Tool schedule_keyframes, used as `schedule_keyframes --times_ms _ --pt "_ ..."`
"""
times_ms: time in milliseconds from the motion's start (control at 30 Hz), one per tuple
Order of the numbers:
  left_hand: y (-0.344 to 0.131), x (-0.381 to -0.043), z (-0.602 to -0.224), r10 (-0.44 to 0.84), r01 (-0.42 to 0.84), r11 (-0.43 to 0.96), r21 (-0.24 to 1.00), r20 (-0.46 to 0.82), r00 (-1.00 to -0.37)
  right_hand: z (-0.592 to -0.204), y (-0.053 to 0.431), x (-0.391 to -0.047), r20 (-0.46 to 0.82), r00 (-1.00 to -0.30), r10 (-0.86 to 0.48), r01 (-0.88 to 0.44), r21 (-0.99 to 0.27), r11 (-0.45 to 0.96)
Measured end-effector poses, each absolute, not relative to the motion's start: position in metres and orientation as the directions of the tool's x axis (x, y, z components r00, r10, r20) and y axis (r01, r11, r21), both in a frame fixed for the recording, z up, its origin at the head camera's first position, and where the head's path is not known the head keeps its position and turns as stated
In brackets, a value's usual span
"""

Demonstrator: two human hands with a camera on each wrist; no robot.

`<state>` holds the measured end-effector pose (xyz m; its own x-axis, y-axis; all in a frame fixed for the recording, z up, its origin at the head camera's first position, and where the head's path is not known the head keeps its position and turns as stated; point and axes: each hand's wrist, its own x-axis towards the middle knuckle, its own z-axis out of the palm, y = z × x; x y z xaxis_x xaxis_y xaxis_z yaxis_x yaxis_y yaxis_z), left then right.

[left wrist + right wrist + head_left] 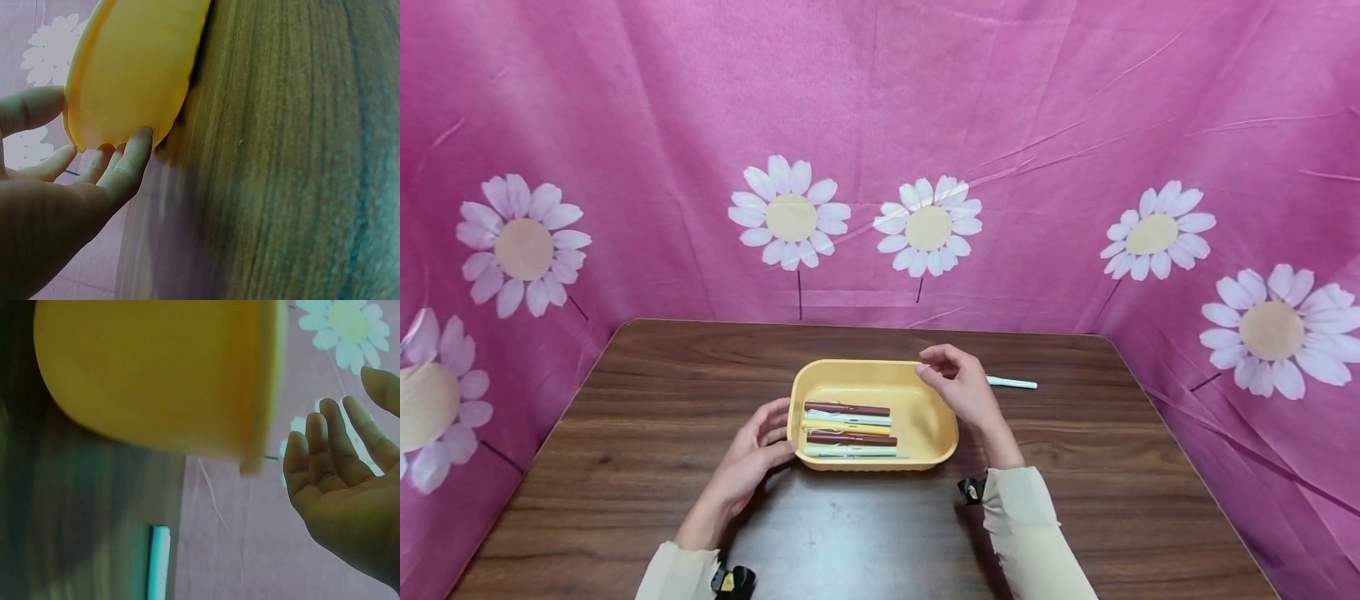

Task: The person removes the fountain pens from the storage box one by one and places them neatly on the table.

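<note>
A yellow plastic basket (871, 367) stands on the table with several pens in it, lying side by side toward its left. Among them are a maroon pen (850, 409), a yellow pen (857, 428) and a pale green pen (850, 451). My left hand (748, 454) grips the basket's left end, thumb and fingers spread around its rounded wall. Over the right back corner is my right hand (964, 392), fingers loosely bent; the right wrist view shows it apart from the wall with nothing in it. A pale blue pen (1013, 383) lies just right of that hand, partly hidden.
The brown wooden table (1112, 500) ends at the back and sides against a pink curtain (880, 100) printed with white daisies. A small black device (972, 490) is by the right wrist, another black device (733, 581) by the left.
</note>
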<state>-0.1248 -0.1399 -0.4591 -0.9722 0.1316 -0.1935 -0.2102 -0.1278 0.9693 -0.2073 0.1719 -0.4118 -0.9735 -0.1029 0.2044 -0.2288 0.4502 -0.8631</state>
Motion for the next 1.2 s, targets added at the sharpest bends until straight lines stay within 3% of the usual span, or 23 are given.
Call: schedule_keyframes --times_ms 367,933,1200 --pt "-0.140 -0.125 -0.461 0.138 -0.210 -0.139 0.968 -0.191 -0.972 -0.432 0.151 -0.209 0.156 -0.976 -0.151 -0.204 -0.896 0.395" --pt "-0.140 -0.125 -0.461 0.136 -0.208 -0.142 0.968 -0.189 -0.973 -0.456 0.133 -0.214 0.112 -0.968 -0.223 -0.207 -0.860 0.466" --pt "-0.141 -0.125 -0.460 0.139 -0.216 -0.137 0.967 -0.198 -0.970 -0.461 0.130 -0.214 0.029 -0.952 -0.306 -0.184 -0.852 0.491"
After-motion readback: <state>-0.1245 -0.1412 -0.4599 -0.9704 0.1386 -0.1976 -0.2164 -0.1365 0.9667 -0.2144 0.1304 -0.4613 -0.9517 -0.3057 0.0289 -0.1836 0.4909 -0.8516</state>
